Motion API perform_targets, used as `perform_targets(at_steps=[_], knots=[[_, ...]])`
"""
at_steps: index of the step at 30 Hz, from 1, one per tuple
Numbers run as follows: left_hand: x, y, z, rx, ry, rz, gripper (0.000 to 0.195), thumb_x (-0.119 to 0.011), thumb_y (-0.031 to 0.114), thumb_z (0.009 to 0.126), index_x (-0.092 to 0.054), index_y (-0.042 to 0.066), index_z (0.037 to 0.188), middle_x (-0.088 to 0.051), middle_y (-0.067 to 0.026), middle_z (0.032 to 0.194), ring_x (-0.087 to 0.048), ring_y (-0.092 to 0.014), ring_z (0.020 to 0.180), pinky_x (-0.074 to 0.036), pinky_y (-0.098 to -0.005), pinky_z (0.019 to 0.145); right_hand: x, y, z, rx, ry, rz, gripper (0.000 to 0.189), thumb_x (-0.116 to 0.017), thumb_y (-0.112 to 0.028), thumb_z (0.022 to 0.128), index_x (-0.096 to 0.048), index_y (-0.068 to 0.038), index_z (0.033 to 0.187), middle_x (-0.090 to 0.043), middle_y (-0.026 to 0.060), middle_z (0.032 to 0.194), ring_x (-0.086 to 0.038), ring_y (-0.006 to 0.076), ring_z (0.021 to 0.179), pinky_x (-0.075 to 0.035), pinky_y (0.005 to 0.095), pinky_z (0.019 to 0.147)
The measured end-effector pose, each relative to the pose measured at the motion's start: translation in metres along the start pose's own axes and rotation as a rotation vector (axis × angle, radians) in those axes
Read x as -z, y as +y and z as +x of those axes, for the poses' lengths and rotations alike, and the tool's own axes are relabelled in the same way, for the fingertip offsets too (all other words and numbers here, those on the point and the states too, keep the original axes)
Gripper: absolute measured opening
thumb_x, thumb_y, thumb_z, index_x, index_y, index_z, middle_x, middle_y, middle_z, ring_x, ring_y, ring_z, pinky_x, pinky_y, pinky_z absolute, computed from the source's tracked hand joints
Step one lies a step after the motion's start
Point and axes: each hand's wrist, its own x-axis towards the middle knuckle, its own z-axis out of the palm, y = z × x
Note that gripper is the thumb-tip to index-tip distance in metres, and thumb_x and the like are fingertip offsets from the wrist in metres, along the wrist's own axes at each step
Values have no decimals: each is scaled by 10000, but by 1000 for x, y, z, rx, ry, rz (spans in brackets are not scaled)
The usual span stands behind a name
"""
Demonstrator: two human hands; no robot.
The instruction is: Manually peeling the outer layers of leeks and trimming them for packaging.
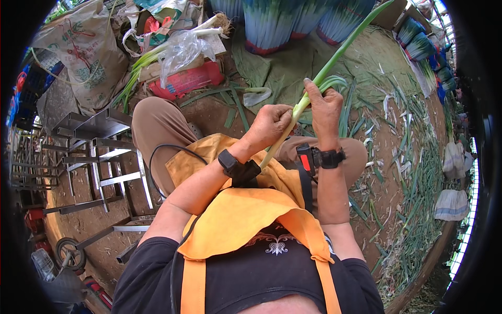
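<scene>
A long green onion [299,110] runs diagonally in front of me, its white stalk low near my left wrist and its green leaf pointing up and right. My left hand [273,122] is closed around the pale stalk. Higher up, my right hand [324,103] grips the stalk where the leaves part, thumb on top; a bent leaf [333,81] curls beside it. The stalk's lower end is hidden behind my left wrist strap. More green onions with roots [204,29] lie at the upper left, partly under a clear plastic bag [184,55].
Large bundles of green onions [270,23] stand ahead on a green tarp [290,66]. Leaf scraps [419,172] cover the ground on the right. Metal frames [106,157] stand at the left, near a woven sack [84,62]. A red package [188,80] lies ahead of my left knee.
</scene>
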Motion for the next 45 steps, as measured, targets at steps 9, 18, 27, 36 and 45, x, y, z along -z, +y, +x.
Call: perform_targets(at_steps=[9,18,27,36,45], knots=[[-1,-8,-1,-65,172,139,194,-556,108,904,-643,-55,962,-651,-47,766,-581,-81,655,-473,-241,594,4,26,1,-14,52,40,259,-697,-171,844,-594,7,686,-563,8,620,-493,64,495,-406,237,442],[1,39,-23,-154,-49,-285,100,-550,56,920,-580,-24,973,-568,30,853,-491,-31,777,-426,-214,695,47,97,30,-220,295,59,197,-704,-138,813,-587,-6,724,-570,36,633,-522,97,500,-462,275,448],[55,-6,-4,-408,159,851,367,-645,153,871,-574,-26,1184,-660,-134,987,-600,-155,954,-474,-291,841,61,42,22,-315,114,536,106,-698,-138,848,-636,-53,858,-645,40,813,-613,121,739,-500,233,645],[6,15,-6,185,-234,-514,341,-540,228,955,-525,5,1212,-577,-15,780,-533,-66,644,-460,-203,574,18,8,6,-236,-196,621,260,-611,-298,912,-650,-48,970,-666,35,855,-629,121,755,-517,263,655],[25,34,-1,63,-107,-386,316,-523,266,963,-559,17,1154,-550,8,745,-504,-65,603,-425,-205,528,14,0,16,-221,-325,652,120,-606,-116,902,-659,-32,969,-673,29,838,-632,90,712,-522,233,643]])
